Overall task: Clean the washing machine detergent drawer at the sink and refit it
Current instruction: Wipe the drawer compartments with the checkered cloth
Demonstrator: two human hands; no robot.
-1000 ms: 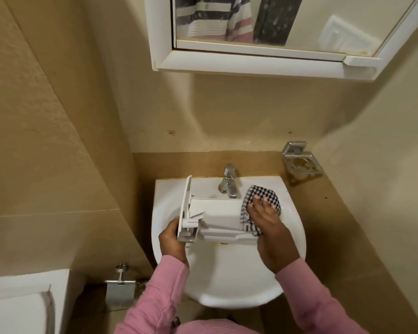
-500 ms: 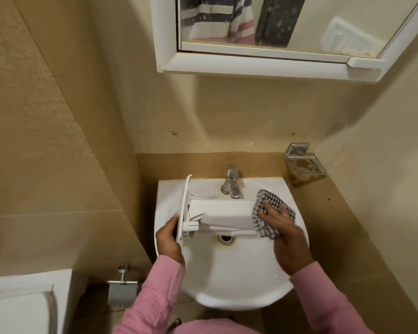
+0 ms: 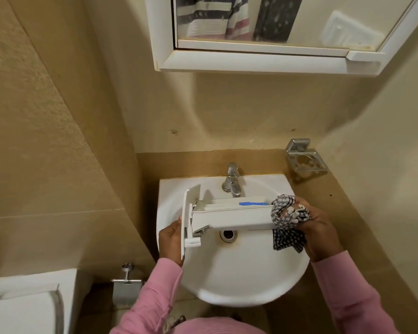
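Note:
The white detergent drawer (image 3: 229, 216) lies on its side across the white sink (image 3: 237, 280), above the drain. A blue strip shows along its upper edge. My left hand (image 3: 170, 239) grips the drawer's flat front panel at the left end. My right hand (image 3: 316, 231) holds a bunched black-and-white checked cloth (image 3: 286, 220) wrapped round the drawer's right end, with a loose corner hanging below.
A chrome tap (image 3: 232, 180) stands at the back of the sink. A metal holder (image 3: 304, 157) is fixed to the wall on the right. A mirror cabinet (image 3: 263, 59) hangs overhead. A toilet cistern (image 3: 27, 307) and paper holder (image 3: 126, 288) are at the lower left.
The cloth in my right hand has slid rightward along the drawer to its far end. The drawer has turned, so its blue strip now shows.

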